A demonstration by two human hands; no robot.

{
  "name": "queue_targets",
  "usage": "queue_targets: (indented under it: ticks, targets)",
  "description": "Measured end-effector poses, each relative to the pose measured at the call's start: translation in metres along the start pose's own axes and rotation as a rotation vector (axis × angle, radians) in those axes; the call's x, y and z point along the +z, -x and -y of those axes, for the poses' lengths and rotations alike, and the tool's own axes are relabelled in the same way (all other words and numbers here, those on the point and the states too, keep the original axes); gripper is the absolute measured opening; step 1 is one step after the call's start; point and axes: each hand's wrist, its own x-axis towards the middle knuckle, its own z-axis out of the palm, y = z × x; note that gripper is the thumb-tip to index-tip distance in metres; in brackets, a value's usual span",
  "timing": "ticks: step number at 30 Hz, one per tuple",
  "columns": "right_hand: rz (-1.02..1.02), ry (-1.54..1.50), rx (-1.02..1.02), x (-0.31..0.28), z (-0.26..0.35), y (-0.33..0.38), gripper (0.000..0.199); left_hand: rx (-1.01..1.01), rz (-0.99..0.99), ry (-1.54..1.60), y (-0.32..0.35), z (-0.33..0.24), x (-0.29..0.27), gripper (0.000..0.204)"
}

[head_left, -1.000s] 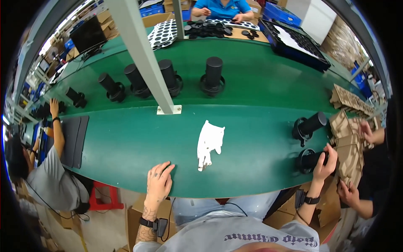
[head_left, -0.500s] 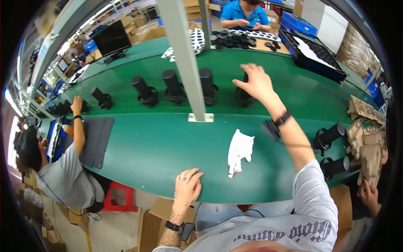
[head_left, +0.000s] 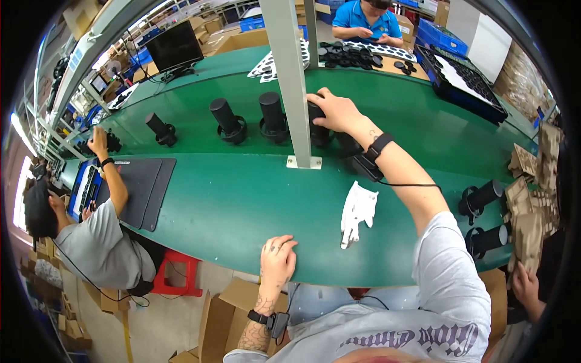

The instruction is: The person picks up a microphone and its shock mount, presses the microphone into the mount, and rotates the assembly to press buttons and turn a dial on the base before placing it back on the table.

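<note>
My right hand [head_left: 336, 112] reaches across the green bench and curls round the upper part of a black cylinder with a ringed base [head_left: 321, 134], just right of the grey post. Palm and fingers hide much of that cylinder. Another black part [head_left: 347, 144] stands below my right wrist, partly covered. My left hand [head_left: 278, 260] rests at the bench's near edge, holding nothing, its fingers loosely laid on the surface. Between my arms lies a white glove [head_left: 358, 213]. Left of the post stand similar black cylinders [head_left: 273, 118], set apart along the green strip.
The grey post [head_left: 293, 91] rises from the bench. Two black cylinders [head_left: 486, 241] lie at the right beside brown moulded trays [head_left: 525, 221], near another person's hand. A co-worker in grey [head_left: 112, 242] reaches out at the left; one in blue [head_left: 369, 27] sits opposite.
My right hand has moved left and closed round the cylinder next to the post. The view has shifted slightly. My left hand stays at the near edge, its fingers a little closer together.
</note>
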Motion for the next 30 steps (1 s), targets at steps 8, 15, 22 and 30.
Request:
queue_targets:
  ticks: [8,15,22,30]
  targets:
    - [-0.441,-0.746,0.387,-0.082,-0.001,0.168,0.04,-0.025,-0.09,0.003,0.005,-0.009,0.001,0.015]
    - [-0.684,-1.887,0.498,-0.074,0.038,0.319,0.053,-0.333,0.162,0.906,-0.057,-0.135,-0.026,0.074]
    - [-0.76,-1.907,0.355,-0.067,0.054,0.342,0.068,0.184,0.196,0.539,-0.091,-0.205,-0.022,0.069]
    - [-0.703,-1.945,0.391,-0.077,0.058,0.343,0.081,0.362,0.114,0.418,-0.07,-0.222,-0.029,0.073]
